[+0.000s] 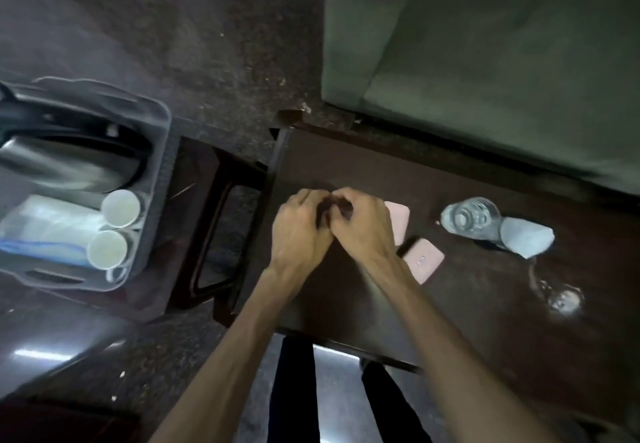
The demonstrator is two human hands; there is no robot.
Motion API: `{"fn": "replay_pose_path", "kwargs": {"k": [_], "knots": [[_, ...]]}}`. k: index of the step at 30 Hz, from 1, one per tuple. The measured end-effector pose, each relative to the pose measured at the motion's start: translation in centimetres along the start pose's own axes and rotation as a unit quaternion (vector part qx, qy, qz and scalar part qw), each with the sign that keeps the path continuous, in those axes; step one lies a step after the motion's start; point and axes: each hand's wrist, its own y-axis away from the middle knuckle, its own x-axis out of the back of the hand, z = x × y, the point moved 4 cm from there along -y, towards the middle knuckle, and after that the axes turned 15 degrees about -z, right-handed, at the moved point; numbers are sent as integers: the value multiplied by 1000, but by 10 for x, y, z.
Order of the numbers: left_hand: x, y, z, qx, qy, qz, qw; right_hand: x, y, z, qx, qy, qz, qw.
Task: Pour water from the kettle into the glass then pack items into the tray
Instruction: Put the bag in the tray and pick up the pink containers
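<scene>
My left hand (299, 233) and my right hand (362, 224) meet over the left part of the dark wooden table (346, 172). Their fingers are curled together on something small and dark that I cannot identify. Two pink flat packets (425, 262) lie just right of my hands, one partly under my right wrist. A clear glass (562, 298) stands near the table's right side. On the left, a grey tray (162, 151) holds the steel kettle (69, 165), two white cups (121, 208) and clear plastic packets (45, 227).
A clear plastic bottle (467, 217) stands on the table beside a white crumpled paper (526, 236). The tray rests on a dark wooden stool (214, 220) left of the table. A green sofa (485, 61) runs behind the table. My legs stand at the table's near edge.
</scene>
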Motion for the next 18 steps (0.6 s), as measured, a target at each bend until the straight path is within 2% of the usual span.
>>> {"fn": "replay_pose_path", "kwargs": {"k": [5,8,14,18], "knots": [[-91,-10,56,-12,-27,-87,996,38,37,98,-113,10,26,993],[-134,-13,68,1,-67,-129,989,45,56,147,-149,32,25,988],[-168,-35,65,125,-67,-67,988,14,56,209,-141,150,-63,977],[-180,-48,63,168,-36,-70,983,13,47,212,-103,163,-37,981]]}}
